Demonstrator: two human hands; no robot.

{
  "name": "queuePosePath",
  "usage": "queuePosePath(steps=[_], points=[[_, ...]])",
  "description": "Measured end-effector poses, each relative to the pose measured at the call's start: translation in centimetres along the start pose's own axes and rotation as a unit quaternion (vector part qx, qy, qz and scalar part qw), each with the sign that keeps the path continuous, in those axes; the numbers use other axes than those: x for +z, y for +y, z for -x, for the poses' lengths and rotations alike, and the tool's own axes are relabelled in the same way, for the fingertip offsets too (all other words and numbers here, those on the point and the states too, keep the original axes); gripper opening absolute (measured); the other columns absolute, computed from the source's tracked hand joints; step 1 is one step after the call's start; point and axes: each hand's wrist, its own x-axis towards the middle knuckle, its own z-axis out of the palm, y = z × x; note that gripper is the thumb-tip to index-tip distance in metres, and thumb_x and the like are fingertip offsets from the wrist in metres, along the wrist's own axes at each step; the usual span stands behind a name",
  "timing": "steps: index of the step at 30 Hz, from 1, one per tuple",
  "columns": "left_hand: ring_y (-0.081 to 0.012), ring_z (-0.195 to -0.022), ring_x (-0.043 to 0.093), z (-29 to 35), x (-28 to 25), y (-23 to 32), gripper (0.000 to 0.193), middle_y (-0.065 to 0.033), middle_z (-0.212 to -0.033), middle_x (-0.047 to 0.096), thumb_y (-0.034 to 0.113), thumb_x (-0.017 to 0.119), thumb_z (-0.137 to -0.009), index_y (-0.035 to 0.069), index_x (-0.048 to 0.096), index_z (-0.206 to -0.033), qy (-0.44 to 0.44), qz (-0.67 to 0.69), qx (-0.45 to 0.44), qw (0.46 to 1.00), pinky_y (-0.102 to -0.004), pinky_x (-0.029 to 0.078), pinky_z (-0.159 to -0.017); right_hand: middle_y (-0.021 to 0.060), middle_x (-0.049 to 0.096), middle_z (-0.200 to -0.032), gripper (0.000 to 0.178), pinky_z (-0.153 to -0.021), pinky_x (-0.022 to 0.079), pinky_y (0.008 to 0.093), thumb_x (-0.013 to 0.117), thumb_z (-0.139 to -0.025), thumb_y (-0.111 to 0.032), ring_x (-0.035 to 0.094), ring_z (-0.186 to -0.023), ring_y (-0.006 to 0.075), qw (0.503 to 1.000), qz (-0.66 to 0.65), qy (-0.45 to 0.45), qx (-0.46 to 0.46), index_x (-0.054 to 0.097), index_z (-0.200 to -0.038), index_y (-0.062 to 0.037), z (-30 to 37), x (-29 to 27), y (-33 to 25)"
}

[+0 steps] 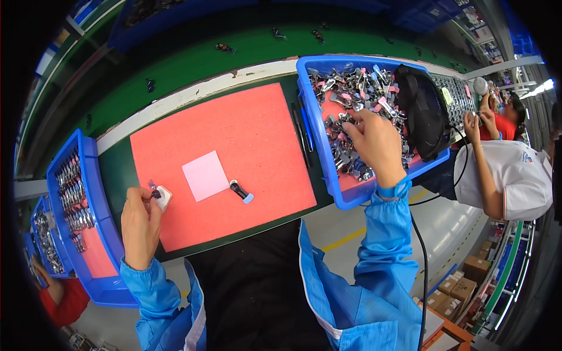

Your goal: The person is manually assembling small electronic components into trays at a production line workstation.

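I see left hand (140, 225), fingers pinching white-and-black piece (164, 199) at left of red mat (252, 128) | right hand (379, 143), fingers curled, over metal pieces (345, 153) right of mat, hold I can't tell

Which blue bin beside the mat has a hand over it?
The right bin: the right hand is over its jumbled pieces. The left hand is at the mat, not over the left bin.

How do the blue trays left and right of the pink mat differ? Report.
The left tray holds small metallic parts in rows; the right tray holds a loose heap. The left tray shows bare lining at its near end; the right tray's is mostly covered. Both are blue with pink lining.
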Motion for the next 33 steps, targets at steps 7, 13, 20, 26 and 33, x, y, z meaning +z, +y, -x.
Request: queuePosePath(steps=[7,13,20,26,33], points=[[-0.0126,-0.076,0.059,-0.4,-1.3,0.5,0.009,-0.0078,-0.090,0.059,-0.005,0.059,-0.093,-0.001,0.054,-0.100,-0.090,0.208,-0.106,0.968,-0.0269,0.046,-0.067,0.0172,0.070,-0.074,0.026,-0.063,0.053,0.0472,0.071,-0.091,-0.031,0.069,-0.074,0.0396,0.989,0.143,-0.021,-0.033,0.070,-0.092,-0.0050,-1.6,1.3,-0.6],[-0.0136,-0.082,0.065,0.1,-1.9,2.7,0.012,-0.0081,-0.092,0.066,-0.006,0.066,-0.091,-0.001,0.057,-0.099,-0.044,0.474,-0.037,0.879,-0.0288,0.053,-0.075,0.0074,0.068,-0.076,0.009,-0.055,0.051,0.0239,0.061,-0.099,-0.005,0.065,-0.063,0.0110,0.876,-0.468,0.099,0.067,0.064,-0.094,0.0020,3.3,-3.0,-4.2],[-0.0165,-0.090,0.068,-1.8,1.5,9.6,0.014,-0.0124,-0.106,0.068,-0.004,0.063,-0.096,0.000,0.057,-0.108,0.063,0.722,-0.055,0.687,-0.0299,0.055,-0.080,0.0153,0.072,-0.087,0.013,-0.056,0.055,0.0262,0.061,-0.101,-0.008,0.070,-0.066,0.0178,0.557,-0.785,-0.244,0.116,0.065,-0.107,0.0018,10.2,2.9,-16.8],[-0.0165,-0.078,0.062,-1.5,1.5,8.3,0.014,-0.0127,-0.102,0.068,0.003,0.063,-0.096,0.003,0.058,-0.109,-0.075,0.814,-0.092,0.568,-0.0312,0.051,-0.069,0.0125,0.072,-0.092,0.019,-0.065,0.056,0.0268,0.065,-0.098,-0.006,0.070,-0.078,0.0165,0.564,-0.726,-0.383,0.082,0.065,-0.115,0.0031,11.2,3.4,-17.6],[-0.0200,-0.082,0.065,-2.2,0.5,7.0,0.025,-0.0141,-0.101,0.069,-0.006,0.067,-0.090,-0.001,0.059,-0.113,0.086,0.545,0.109,0.827,-0.0321,0.053,-0.075,0.0083,0.070,-0.089,0.018,-0.067,0.052,0.0255,0.069,-0.095,-0.002,0.067,-0.076,0.0137,0.815,-0.528,-0.218,-0.101,0.064,-0.110,0.0054,9.5,1.2,-16.7]])
